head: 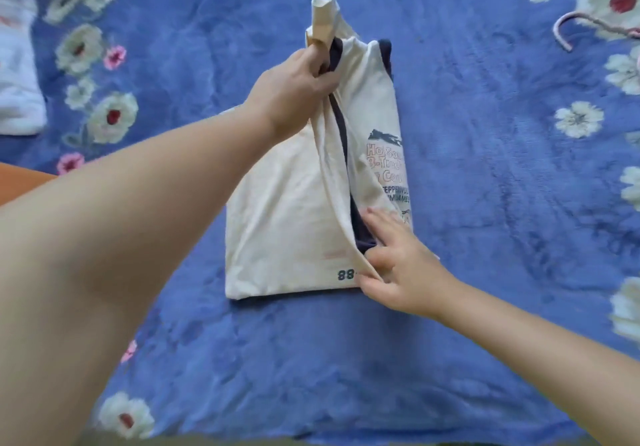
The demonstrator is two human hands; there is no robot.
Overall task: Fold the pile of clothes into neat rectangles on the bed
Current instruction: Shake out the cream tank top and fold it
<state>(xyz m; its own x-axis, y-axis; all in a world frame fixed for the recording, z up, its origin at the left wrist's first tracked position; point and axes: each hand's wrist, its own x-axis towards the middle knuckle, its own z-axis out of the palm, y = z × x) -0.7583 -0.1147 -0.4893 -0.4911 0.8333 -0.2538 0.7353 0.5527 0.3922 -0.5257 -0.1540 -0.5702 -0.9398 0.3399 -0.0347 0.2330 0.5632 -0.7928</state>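
A cream T-shirt (284, 217) with navy trim and printed lettering lies partly folded lengthwise in the middle of the blue flowered bedspread (485, 175). My left hand (298, 89) grips a raised fold of the shirt near its far end, lifting that edge off the bed. My right hand (394, 262) pinches the same fold at the shirt's near right corner, thumb under the cloth, while its straight fingers rest on the shirt. A navy sleeve shows in the gap between the layers.
White folded cloth (17, 75) lies at the far left edge of the bed. A pink clothes hanger (568, 30) rests at the far right. An orange surface (20, 182) shows at the left, beside my left arm.
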